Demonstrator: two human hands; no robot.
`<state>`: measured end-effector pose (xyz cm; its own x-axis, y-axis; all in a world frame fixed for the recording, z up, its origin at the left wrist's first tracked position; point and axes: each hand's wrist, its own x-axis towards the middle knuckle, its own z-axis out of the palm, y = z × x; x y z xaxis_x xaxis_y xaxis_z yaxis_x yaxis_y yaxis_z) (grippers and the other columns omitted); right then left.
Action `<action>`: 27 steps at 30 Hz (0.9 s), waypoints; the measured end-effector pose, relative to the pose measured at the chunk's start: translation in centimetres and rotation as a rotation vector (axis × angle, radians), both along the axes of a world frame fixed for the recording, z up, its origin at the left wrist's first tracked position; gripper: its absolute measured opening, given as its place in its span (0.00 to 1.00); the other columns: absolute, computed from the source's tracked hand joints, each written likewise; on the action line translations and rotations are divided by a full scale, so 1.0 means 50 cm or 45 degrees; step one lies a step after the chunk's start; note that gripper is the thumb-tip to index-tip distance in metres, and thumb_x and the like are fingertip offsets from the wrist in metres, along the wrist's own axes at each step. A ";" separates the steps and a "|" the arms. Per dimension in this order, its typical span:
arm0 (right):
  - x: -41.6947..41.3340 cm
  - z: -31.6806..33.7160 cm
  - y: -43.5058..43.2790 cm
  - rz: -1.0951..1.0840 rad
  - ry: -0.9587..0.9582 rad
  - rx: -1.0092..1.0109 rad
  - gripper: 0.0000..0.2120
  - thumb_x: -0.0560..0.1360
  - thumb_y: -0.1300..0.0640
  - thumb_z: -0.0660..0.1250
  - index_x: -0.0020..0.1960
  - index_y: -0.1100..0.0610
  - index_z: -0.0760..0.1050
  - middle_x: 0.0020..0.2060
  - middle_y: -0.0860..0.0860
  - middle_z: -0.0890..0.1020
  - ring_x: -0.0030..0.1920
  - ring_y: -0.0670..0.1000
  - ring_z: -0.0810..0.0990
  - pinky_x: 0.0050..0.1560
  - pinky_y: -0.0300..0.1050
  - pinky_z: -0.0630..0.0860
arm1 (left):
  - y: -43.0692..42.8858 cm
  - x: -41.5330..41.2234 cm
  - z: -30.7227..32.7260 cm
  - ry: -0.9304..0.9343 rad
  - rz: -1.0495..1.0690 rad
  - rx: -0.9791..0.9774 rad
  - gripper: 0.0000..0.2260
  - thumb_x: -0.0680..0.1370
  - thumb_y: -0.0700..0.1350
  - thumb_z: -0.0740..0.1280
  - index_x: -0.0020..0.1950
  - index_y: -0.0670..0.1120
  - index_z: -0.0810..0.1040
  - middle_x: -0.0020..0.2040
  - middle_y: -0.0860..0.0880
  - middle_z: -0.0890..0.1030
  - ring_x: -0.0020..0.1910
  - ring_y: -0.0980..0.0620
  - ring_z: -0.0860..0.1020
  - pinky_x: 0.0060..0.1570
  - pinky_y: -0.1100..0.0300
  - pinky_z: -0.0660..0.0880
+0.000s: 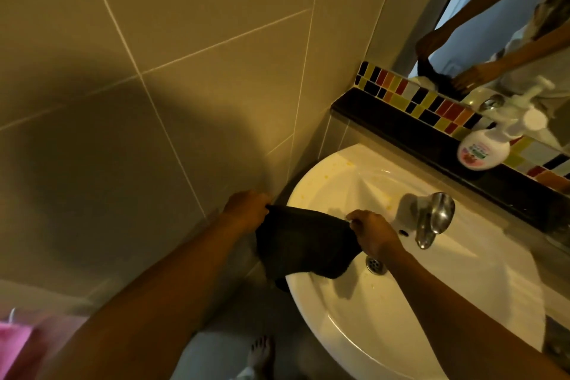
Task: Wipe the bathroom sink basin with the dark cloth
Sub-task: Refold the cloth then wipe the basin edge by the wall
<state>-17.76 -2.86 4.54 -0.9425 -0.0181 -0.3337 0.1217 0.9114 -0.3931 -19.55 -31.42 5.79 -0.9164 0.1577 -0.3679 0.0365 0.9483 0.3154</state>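
A: Head view, only one I've got. What's in the hands?

B: Both on the dark cloth [300, 241]. I see the left hand [246, 210] pinching the cloth's upper left corner, fingers clenched on the edge, close to the tiled wall [154, 71]. Right hand [371, 233] pinches the upper right corner, fingers closed on it too. Cloth is stretched between them and hangs down.

A: Where is it against the sink?

B: Over the left rim of the white sink basin [385, 318]. Lower edge drapes across the rim, partly inside the bowl, partly outside. Whether it touches the bowl surface I can't tell from this angle.

A: Basin details?

B: Drain [375, 265] just right of the cloth's lower corner, under the right wrist. Chrome faucet [431, 219] at the back, beside the right hand. Yellowish specks on the basin near the back rim.

A: Any readable labels?

B: White pump bottle [490, 145] on the dark ledge [401, 126] behind the sink, pink and green label, text too blurred to read. No brand I can make out.

A: Rest?

B: Coloured mosaic tile strip [416, 95] above the ledge, mirror [509, 25] over that showing both arms and the cloth. A bare foot [262, 355] on the floor below, something pink [14, 345] at the bottom left corner.
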 end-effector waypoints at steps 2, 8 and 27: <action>0.008 -0.021 -0.023 -0.021 0.027 -0.051 0.16 0.81 0.57 0.57 0.67 0.52 0.72 0.67 0.53 0.73 0.66 0.56 0.73 0.65 0.48 0.70 | 0.003 0.006 -0.020 -0.017 0.023 0.031 0.12 0.80 0.48 0.61 0.62 0.48 0.76 0.58 0.44 0.79 0.54 0.44 0.78 0.55 0.49 0.76; 0.088 -0.094 -0.132 0.277 0.060 -0.188 0.24 0.81 0.50 0.56 0.76 0.52 0.58 0.76 0.51 0.61 0.75 0.54 0.60 0.73 0.48 0.60 | 0.010 0.047 -0.082 -0.060 0.059 0.013 0.11 0.82 0.46 0.58 0.61 0.46 0.75 0.59 0.42 0.78 0.57 0.43 0.77 0.57 0.51 0.73; -0.112 -0.213 -0.211 0.406 0.240 0.046 0.32 0.78 0.41 0.36 0.78 0.53 0.44 0.79 0.53 0.45 0.77 0.51 0.37 0.76 0.51 0.37 | 0.050 -0.008 -0.181 0.192 0.257 0.214 0.12 0.81 0.46 0.56 0.61 0.49 0.75 0.61 0.47 0.78 0.60 0.45 0.76 0.60 0.50 0.69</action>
